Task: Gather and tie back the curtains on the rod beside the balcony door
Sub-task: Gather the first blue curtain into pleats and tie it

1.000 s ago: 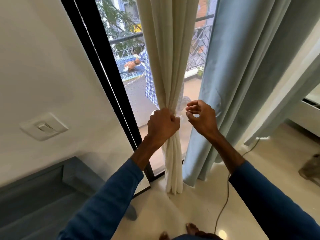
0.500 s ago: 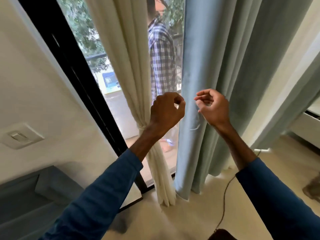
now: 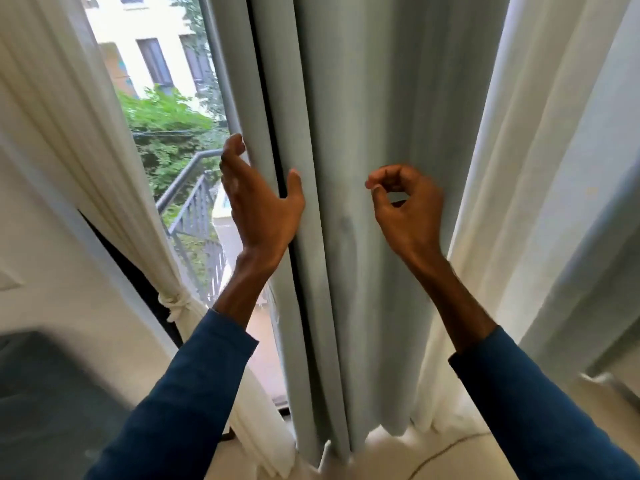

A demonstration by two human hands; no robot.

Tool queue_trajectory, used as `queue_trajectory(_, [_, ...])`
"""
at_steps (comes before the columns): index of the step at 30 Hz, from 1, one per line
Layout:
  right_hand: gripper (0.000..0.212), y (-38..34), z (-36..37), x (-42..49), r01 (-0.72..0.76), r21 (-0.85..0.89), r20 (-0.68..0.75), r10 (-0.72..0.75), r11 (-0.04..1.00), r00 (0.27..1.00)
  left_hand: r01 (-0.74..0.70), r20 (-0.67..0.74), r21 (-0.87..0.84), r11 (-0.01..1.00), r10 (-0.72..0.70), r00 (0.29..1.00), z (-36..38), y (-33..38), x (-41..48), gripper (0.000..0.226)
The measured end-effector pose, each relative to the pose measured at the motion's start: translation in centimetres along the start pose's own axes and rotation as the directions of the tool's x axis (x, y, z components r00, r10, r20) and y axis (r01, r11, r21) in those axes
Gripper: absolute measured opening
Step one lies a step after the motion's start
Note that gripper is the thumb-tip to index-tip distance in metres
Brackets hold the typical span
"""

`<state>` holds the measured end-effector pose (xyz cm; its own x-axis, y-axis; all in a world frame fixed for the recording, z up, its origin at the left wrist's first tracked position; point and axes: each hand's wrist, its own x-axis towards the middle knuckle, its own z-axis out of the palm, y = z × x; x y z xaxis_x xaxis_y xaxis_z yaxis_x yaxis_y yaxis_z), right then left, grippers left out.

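Observation:
A cream curtain hangs at the left, gathered and knotted with a tie low down. The pale blue curtain hangs loose in long folds at the centre. My left hand is spread at the blue curtain's left edge, fingertips touching the edge and thumb lying on the front of a fold. My right hand hovers in front of the same curtain with its fingers curled, thumb and forefinger nearly meeting, and nothing visible between them.
A white sheer curtain hangs right of the blue one. Through the glass I see the balcony railing and trees. A grey sofa fills the lower left, and a thin cable runs across the floor.
My left hand let go of the tied cream curtain, rose and moved right to the blue curtain's edge, opening as it went. My view tilted upward.

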<state>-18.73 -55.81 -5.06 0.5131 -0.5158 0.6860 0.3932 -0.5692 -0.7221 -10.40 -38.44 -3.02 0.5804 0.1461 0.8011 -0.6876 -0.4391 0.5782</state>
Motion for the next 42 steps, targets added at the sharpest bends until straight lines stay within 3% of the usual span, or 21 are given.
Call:
queue_trajectory(10, [0.027,1.7,0.4,5.5,-0.033,0.033,0.210,0.025,0.999,0.977,-0.081,-0.066,0.094,0.992,0.087,0.994,1.0,3.1,2.7,0.079])
queue_trajectory(16, [0.069,1.4,3.3,6.2,-0.016,-0.020,0.231,0.021,1.000,0.973,-0.137,-0.033,0.194,0.972,0.146,0.989,1.0,2.3,2.1,0.079])
queue_trajectory(18, [0.064,1.5,4.2,6.8,0.010,-0.061,0.213,0.004,0.998,0.977,-0.138,-0.010,0.194,0.971,0.143,0.990,1.0,1.8,2.0,0.074])
queue_trajectory(22, [0.027,2.9,4.0,7.5,-0.010,-0.116,0.135,0.026,0.993,0.990,-0.112,-0.019,0.192,0.975,0.118,0.993,0.3,0.3,2.1,0.072])
queue_trajectory(25, [0.025,2.9,3.2,7.7,-0.010,-0.187,0.104,0.030,0.982,0.994,-0.115,-0.040,0.121,0.986,0.121,0.992,0.1,-0.4,3.2,0.075])
queue_trajectory(30, [0.038,-2.2,4.6,10.7,0.110,-0.107,0.040,-0.106,0.988,0.994,-0.209,-0.103,-0.008,0.978,0.207,0.973,0.6,2.4,9.0,0.080])
queue_trajectory(38, [0.061,-13.5,6.9,21.4,0.261,-0.140,-0.040,-0.269,0.955,0.962,-0.484,-0.174,0.007,0.875,0.478,0.861,-1.2,11.4,24.1,0.077])
queue_trajectory(42, [0.071,-19.3,7.2,26.4,0.322,-0.214,-0.112,-0.351,0.922,0.930,-0.545,-0.199,0.043,0.838,0.541,0.817,-2.1,15.4,31.2,0.073])
